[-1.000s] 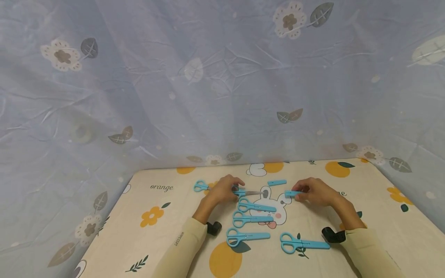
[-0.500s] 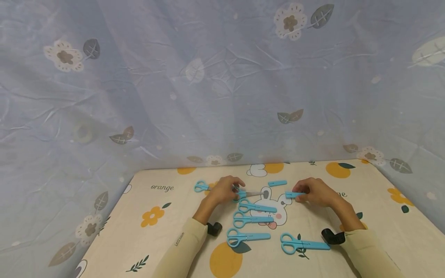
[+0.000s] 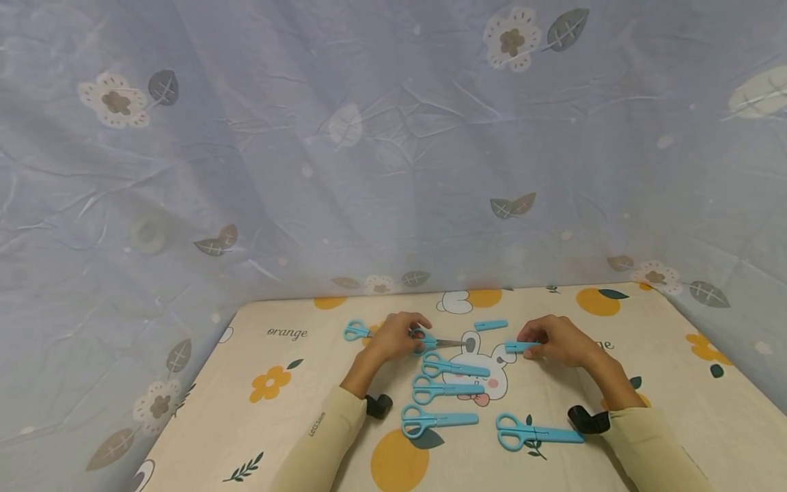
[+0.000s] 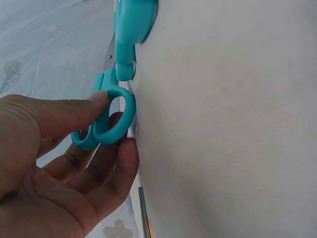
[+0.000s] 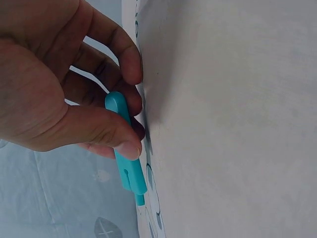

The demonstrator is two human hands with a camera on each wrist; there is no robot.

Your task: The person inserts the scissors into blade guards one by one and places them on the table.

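Note:
My left hand (image 3: 396,336) pinches the blue handles of a pair of scissors (image 3: 451,343), whose bare metal blades point right. In the left wrist view the thumb lies on the handle loops (image 4: 115,124), with fingers behind them. A blue blade cover (image 3: 516,346) is held by my right hand (image 3: 559,342), thumb on one side and fingers on the other. Its free end faces the blade tips, a gap apart, and the right wrist view shows the slotted end of the cover (image 5: 130,173) pointing away from the palm.
Covered scissors (image 3: 455,367), more covered scissors (image 3: 447,389) and a third covered pair (image 3: 439,419) lie below the left hand. Another covered pair (image 3: 540,433) lies front right. A loose cover (image 3: 490,325) is behind; uncovered scissors (image 3: 356,331) lie left, partly hidden. A curtain (image 3: 393,171) hangs behind the table.
The scissors in my left hand have shifted slightly, so more of their handle shows beside the fingers. My right hand stays almost where it was, still holding the cover.

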